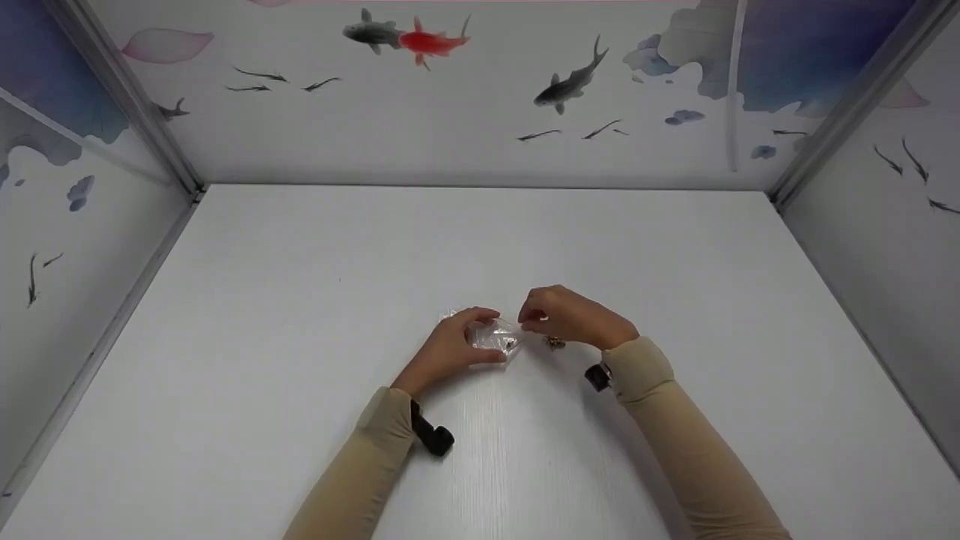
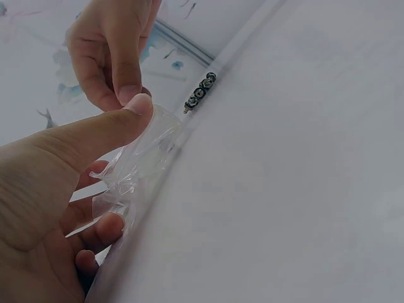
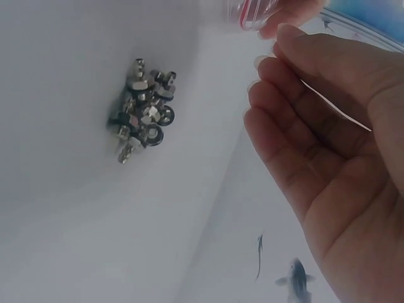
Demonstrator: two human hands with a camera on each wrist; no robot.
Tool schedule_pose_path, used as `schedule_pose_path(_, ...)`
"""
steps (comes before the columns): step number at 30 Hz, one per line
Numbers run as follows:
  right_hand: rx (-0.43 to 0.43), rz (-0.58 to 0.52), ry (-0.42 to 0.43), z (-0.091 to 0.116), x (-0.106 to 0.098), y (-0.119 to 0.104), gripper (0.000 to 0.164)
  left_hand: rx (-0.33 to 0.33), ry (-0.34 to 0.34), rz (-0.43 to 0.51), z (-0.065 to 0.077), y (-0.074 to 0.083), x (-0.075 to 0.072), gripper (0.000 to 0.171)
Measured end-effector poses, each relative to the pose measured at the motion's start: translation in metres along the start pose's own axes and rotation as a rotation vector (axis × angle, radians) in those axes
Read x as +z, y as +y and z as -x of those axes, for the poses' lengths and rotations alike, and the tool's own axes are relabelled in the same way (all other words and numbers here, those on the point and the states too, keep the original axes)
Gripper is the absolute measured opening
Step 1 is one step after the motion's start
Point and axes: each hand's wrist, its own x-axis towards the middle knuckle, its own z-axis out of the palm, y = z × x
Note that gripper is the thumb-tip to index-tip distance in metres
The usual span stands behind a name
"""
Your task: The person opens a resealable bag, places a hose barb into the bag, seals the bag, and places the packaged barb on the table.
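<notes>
My left hand (image 1: 450,346) holds a small clear zip bag (image 1: 491,337) between thumb and fingers, a little above the white table. A small dark thing shows inside or through the bag in the head view. A red line marks the bag's mouth (image 3: 251,14) in the right wrist view. At that mouth my right hand (image 1: 571,313) has thumb and index fingertips close together, beside the left thumb tip. Whether they pinch the bag's lip or a small part is hidden. Below the right hand lies a pile of metal screws with dark washers (image 3: 144,113).
The white table (image 1: 262,337) spreads out around the hands. Printed panels with fish (image 1: 570,86) stand at its back and sides, joined by metal corner posts. A black camera mount (image 1: 433,437) sits on the left wrist, another (image 1: 598,376) on the right.
</notes>
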Motion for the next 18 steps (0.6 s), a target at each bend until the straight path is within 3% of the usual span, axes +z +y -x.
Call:
schedule_pose_path(11,0.104,0.008,-0.03,0.009,-0.005,0.014,0.016,-0.012,0.007,0.0,0.001,0.001,0.0,0.065)
schedule_pose_path(18,0.1,0.016,-0.026,0.016,-0.006,0.025,0.014,-0.015,0.0,0.004,0.001,0.002,0.0,0.066)
